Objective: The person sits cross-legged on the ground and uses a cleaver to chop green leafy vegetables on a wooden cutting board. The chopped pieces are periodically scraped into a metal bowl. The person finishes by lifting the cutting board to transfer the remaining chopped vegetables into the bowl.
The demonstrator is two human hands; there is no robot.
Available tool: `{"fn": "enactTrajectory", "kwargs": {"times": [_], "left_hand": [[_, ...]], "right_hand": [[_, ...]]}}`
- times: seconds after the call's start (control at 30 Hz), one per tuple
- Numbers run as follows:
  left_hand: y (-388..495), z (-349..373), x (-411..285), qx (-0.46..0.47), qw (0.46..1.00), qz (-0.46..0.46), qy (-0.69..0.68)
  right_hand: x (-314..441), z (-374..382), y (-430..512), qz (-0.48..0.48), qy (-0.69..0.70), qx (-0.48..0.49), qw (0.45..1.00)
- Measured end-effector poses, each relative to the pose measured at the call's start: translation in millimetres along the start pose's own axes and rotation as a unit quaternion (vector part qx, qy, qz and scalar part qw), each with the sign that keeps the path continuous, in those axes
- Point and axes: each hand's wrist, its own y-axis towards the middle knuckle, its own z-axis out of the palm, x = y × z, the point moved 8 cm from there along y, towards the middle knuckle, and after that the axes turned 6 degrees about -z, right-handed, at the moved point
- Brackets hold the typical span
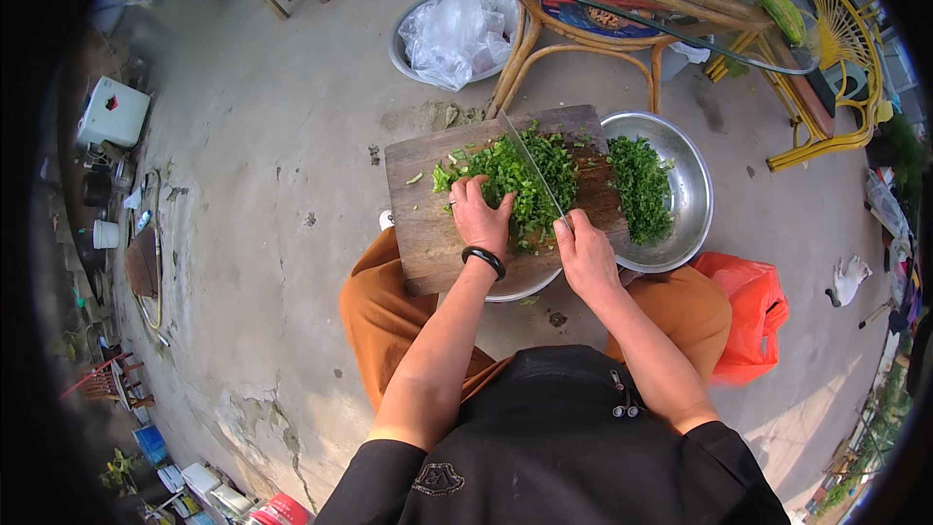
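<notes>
Chopped leafy greens (503, 168) lie heaped across a worn wooden cutting board (423, 248) in front of my knees. My right hand (587, 251) grips a kitchen knife (531, 160), whose blade stands edge-down in the heap and slants away to the upper left. On the left side of the pile, my left hand (481, 215) presses the greens with its fingers bent, to the left of the blade. A stainless steel bowl (692, 197) sits by the board's right edge, with finely chopped greens (641, 189) in it. Another metal rim (521, 297) shows beneath the board.
Ahead stands a glass-topped rattan table (583, 51), beside a basin (401, 58) holding clear plastic bags (459, 29). A yellow chair (860, 73) is at the upper right. A red plastic bag (751, 321) rests by my right knee; a cat (849, 281) lies farther right.
</notes>
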Motion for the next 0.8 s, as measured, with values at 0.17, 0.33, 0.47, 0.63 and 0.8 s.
{"fn": "enactTrajectory", "kwargs": {"times": [0.17, 0.33, 0.47, 0.63, 0.8], "left_hand": [[-2, 5, 13, 0.041, 0.998, -0.028, -0.048], [-4, 4, 26, 0.094, 0.991, -0.023, -0.088], [-5, 2, 26, 0.098, 0.99, -0.001, -0.103], [-6, 7, 34, 0.14, 0.983, -0.032, -0.117], [-4, 1, 36, 0.128, 0.986, -0.008, -0.102]], "right_hand": [[10, 7, 11, -0.014, 0.003, -0.025, 1.0], [20, 8, 15, -0.021, 0.023, -0.015, 0.999], [29, 14, 17, -0.023, -0.006, 0.007, 1.0], [32, 22, 17, -0.043, -0.031, 0.008, 0.999], [30, 24, 15, -0.024, 0.038, 0.012, 0.999]]}}
